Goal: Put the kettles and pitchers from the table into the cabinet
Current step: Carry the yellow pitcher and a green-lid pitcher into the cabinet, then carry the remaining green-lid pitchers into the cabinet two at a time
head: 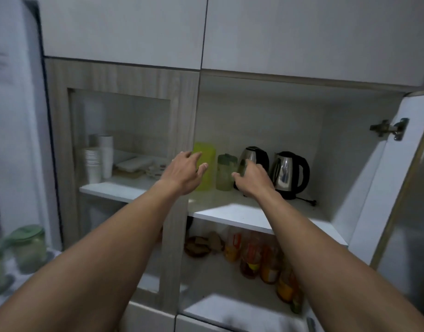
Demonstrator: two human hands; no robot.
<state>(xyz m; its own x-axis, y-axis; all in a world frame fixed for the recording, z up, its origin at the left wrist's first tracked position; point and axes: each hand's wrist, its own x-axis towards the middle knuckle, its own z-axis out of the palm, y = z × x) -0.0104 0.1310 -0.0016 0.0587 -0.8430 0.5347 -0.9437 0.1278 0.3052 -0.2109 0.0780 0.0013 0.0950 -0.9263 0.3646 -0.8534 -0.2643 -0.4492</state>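
Left hand (184, 173) fingers spread, empty, before the yellow pitcher (209, 155). Right hand (252, 179) fingers reach the left kettle (256, 155), grip unclear. Clear pitcher (226, 174) and right kettle (290, 174) make two of each.

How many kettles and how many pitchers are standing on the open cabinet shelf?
Kettles: 2
Pitchers: 2, one yellow-green, one clear with a green lid
Total: 4

Open compartment: front strip of shelf (232, 213) is bare, so a hand passes there. Back row blocked — yellow pitcher (208, 164), small pitcher (225, 174), left kettle (256, 155), right kettle (290, 174), close together. Gap right of right kettle, with cord (307, 201) lying in it.
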